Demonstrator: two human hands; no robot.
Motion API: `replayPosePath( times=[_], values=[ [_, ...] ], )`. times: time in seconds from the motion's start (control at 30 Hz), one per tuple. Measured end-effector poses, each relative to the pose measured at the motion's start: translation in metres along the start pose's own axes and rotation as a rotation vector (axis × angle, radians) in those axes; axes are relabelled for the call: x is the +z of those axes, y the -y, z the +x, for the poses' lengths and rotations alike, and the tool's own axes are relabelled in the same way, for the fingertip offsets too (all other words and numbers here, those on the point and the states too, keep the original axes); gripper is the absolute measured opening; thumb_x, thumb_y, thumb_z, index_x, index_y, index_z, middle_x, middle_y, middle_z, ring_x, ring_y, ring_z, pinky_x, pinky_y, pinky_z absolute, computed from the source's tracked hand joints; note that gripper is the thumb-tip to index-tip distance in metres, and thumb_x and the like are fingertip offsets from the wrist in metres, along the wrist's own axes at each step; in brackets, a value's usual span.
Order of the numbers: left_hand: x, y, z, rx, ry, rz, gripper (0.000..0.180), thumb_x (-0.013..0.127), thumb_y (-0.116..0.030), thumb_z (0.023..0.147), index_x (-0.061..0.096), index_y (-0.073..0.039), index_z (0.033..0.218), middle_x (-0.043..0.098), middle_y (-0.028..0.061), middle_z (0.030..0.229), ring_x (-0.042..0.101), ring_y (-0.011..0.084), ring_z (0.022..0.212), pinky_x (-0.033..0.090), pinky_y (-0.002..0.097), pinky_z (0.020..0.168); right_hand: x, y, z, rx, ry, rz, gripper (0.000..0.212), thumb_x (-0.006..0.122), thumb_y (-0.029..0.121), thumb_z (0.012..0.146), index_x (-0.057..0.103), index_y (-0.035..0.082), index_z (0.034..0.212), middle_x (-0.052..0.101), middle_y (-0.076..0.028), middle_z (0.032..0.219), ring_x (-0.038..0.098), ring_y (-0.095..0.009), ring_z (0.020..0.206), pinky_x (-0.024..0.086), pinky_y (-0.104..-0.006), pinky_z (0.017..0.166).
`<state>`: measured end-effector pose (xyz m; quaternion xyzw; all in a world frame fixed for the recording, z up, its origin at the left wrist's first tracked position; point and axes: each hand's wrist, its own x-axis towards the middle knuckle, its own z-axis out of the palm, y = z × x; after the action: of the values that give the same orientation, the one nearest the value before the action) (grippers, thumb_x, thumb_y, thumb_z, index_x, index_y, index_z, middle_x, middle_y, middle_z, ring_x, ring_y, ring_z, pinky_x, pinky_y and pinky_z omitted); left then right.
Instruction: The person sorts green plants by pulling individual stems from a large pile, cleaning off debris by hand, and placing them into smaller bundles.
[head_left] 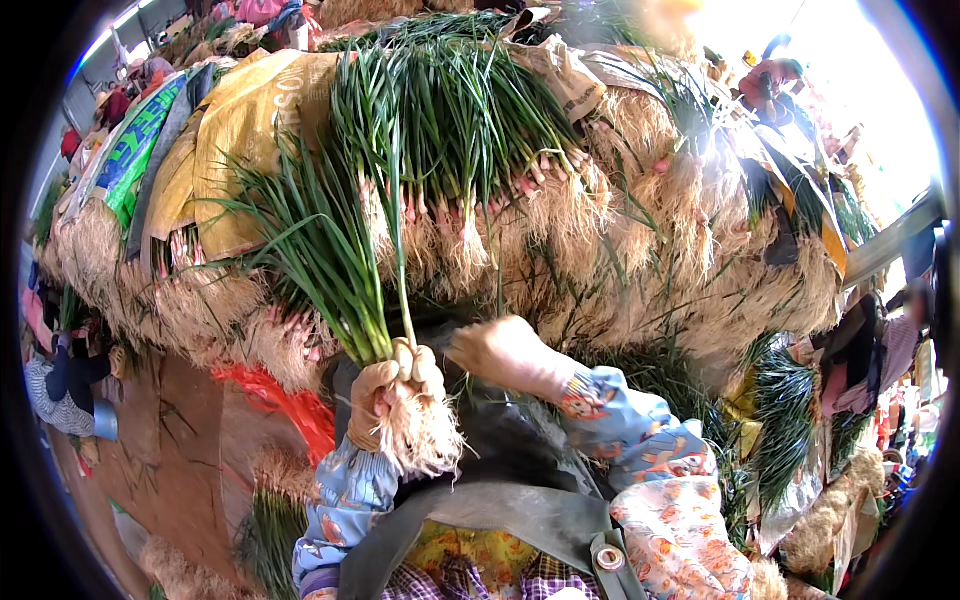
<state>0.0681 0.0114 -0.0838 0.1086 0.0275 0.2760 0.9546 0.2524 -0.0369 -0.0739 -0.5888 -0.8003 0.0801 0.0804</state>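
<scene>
My left hand (385,390), which seems to wear a tan glove, is closed around a bunch of green garlic (335,265). The leaves fan upward to the left, and the pale roots (420,430) hang below my fingers. One stalk (405,290) stands straighter than the others, apart on the right side of the bunch. Just right of it is my right hand (505,355), smeared by motion, so its fingers and anything in them cannot be made out. Ahead of both hands lies a row of green garlic (460,130), with pinkish stem bases and long roots toward me.
The heap of rooted garlic (690,210) spans the view ahead. Yellow sacking (240,140) covers its left part. Red plastic (285,405) lies left of me, with a garlic bundle (275,525) below. More bundles (790,420) are at right. Other people (70,385) sit at both sides.
</scene>
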Motion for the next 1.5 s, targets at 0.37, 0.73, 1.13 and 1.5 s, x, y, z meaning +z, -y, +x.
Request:
replayPosePath(
  times=[0.37,0.73,1.13,1.5],
  values=[
    [-0.015,0.008,0.017,-0.054,0.011,0.116,0.059,0.059,-0.02,0.08,0.036,-0.003,0.132,0.057,0.0065,0.088,0.054,0.0164,0.078,0.048,0.03,0.066,-0.012,-0.108,0.079,0.756,-0.408,-0.22,0.028,0.056,0.034,0.085,0.057,0.006,0.083,0.058,-0.008,0.065,0.057,-0.022,0.056,0.047,-0.0362,0.061],
    [-0.003,0.013,0.026,0.077,-0.235,0.385,0.013,0.061,-0.013,0.079,0.055,-0.005,0.087,0.055,0.0051,0.07,0.051,0.0089,0.055,0.042,0.0183,0.05,0.0,-0.001,0.031,0.252,-0.778,0.207,0.007,0.055,0.008,0.083,0.062,0.008,0.082,0.063,-0.006,0.07,0.058,-0.017,0.053,0.046,-0.0289,0.046],
    [-0.008,-0.021,0.01,0.273,-0.078,0.094,0.056,0.06,-0.016,0.082,0.036,-0.007,0.132,0.054,0.0081,0.095,0.055,0.0166,0.082,0.048,0.0314,0.073,-0.076,-0.086,0.076,0.775,-0.416,0.019,0.033,0.053,0.038,0.086,0.056,0.005,0.085,0.06,-0.009,0.066,0.061,-0.024,0.063,0.05,-0.0326,0.059],
    [0.017,-0.03,0.019,0.141,0.0,0.183,0.063,0.058,-0.015,0.081,0.027,-0.006,0.136,0.047,0.0041,0.067,0.048,0.0148,0.065,0.043,0.0281,0.065,-0.01,-0.133,-0.053,0.182,0.197,0.638,0.012,0.056,0.013,0.082,0.063,0.007,0.09,0.064,-0.002,0.075,0.062,-0.014,0.066,0.05,-0.0219,0.064]
  ],
)
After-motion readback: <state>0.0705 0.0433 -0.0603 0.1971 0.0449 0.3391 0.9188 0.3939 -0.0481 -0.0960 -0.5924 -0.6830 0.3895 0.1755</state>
